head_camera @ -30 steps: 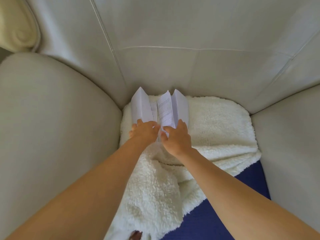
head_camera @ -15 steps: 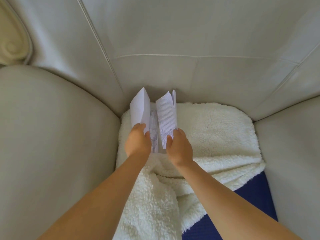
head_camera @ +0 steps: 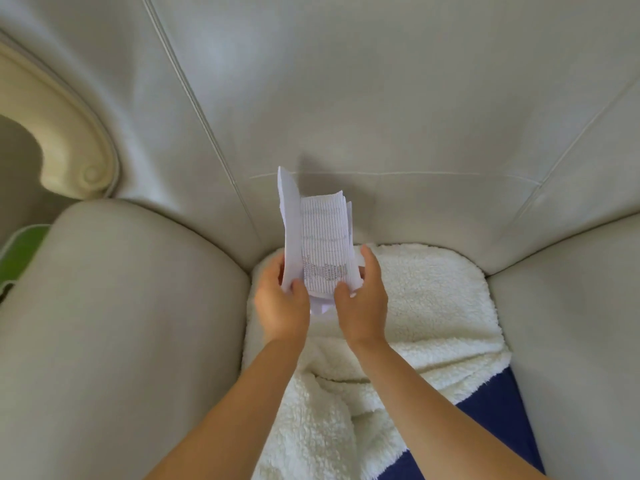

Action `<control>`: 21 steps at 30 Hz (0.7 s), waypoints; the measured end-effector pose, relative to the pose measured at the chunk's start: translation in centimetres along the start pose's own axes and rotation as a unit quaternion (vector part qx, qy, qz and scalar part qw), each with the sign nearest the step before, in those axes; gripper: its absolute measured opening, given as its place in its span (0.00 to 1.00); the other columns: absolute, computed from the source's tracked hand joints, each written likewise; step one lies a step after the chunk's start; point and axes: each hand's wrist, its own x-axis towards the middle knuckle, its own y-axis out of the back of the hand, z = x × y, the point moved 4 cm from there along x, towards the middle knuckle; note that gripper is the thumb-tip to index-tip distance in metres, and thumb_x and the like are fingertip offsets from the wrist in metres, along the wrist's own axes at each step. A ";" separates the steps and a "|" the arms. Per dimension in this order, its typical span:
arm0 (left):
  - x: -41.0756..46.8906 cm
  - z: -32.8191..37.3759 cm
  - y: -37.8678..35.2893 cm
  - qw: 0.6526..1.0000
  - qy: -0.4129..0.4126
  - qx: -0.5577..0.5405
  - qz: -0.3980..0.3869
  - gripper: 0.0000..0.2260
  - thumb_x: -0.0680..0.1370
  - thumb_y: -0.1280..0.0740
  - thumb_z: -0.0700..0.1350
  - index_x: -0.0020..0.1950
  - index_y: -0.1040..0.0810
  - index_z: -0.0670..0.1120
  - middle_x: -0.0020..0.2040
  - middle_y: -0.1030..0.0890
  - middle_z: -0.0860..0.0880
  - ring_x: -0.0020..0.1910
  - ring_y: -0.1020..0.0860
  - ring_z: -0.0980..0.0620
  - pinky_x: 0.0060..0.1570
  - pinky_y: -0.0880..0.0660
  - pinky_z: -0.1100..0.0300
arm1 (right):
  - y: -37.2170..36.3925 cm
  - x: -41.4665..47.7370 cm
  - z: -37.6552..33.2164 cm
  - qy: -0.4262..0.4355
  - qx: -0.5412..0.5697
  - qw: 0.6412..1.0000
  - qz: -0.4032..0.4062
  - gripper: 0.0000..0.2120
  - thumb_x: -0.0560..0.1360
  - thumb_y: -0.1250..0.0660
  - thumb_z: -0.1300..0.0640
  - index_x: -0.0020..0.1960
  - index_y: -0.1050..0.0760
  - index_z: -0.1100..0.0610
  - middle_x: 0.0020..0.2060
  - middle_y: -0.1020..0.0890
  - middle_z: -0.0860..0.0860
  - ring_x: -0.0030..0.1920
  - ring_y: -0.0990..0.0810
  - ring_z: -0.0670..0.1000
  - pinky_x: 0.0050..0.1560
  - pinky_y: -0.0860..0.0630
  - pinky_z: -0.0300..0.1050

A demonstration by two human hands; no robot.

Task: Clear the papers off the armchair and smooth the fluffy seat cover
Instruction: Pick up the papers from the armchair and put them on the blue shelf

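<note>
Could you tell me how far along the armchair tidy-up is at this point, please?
Done: the papers are off the seat; no sheets show on the fluffy seat cover. In hand: the left hand and right hand both grip the bundle above the armchair. Left: setting them aside and smoothing the cover, bunched at the front and baring the blue cushion.

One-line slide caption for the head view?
Left hand and right hand hold papers above the armchair, its fluffy seat cover rumpled.
</note>
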 end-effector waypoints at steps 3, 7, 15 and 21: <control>-1.0 3.5 0.8 0.999 -0.010 -0.043 -0.022 0.19 0.74 0.40 0.29 0.42 0.26 0.55 0.39 0.22 0.54 0.37 0.24 0.59 0.32 0.28 0.75 | 0.9 -0.2 -2.6 -0.018 0.048 0.998 -0.028 0.24 0.72 0.36 0.66 0.66 0.31 0.52 0.50 0.21 0.49 0.46 0.20 0.48 0.39 0.21 0.38; -1.7 7.0 1.7 0.993 -0.010 -0.094 -0.065 0.18 0.72 0.42 0.28 0.44 0.22 0.49 0.39 0.20 0.48 0.38 0.22 0.53 0.33 0.25 0.68 | 2.4 -0.9 -6.8 -0.001 0.071 0.996 -0.059 0.17 0.70 0.35 0.69 0.50 0.28 0.50 0.43 0.22 0.44 0.43 0.22 0.44 0.35 0.21 0.35; -4.0 13.6 4.4 0.957 0.017 -0.238 -0.163 0.13 0.74 0.40 0.36 0.53 0.18 0.43 0.46 0.18 0.42 0.45 0.20 0.44 0.41 0.22 0.55 | 5.8 -2.7 -14.6 -0.003 0.137 0.986 -0.090 0.18 0.71 0.34 0.69 0.57 0.34 0.55 0.46 0.24 0.45 0.44 0.22 0.42 0.33 0.23 0.31; -4.6 17.2 7.4 0.925 0.078 -0.303 -0.214 0.29 0.71 0.38 0.63 0.57 0.21 0.39 0.56 0.20 0.37 0.55 0.22 0.38 0.56 0.28 0.43 | 9.2 -4.8 -20.2 0.010 0.144 0.985 -0.095 0.17 0.73 0.32 0.65 0.58 0.29 0.54 0.48 0.21 0.47 0.47 0.21 0.43 0.35 0.24 0.31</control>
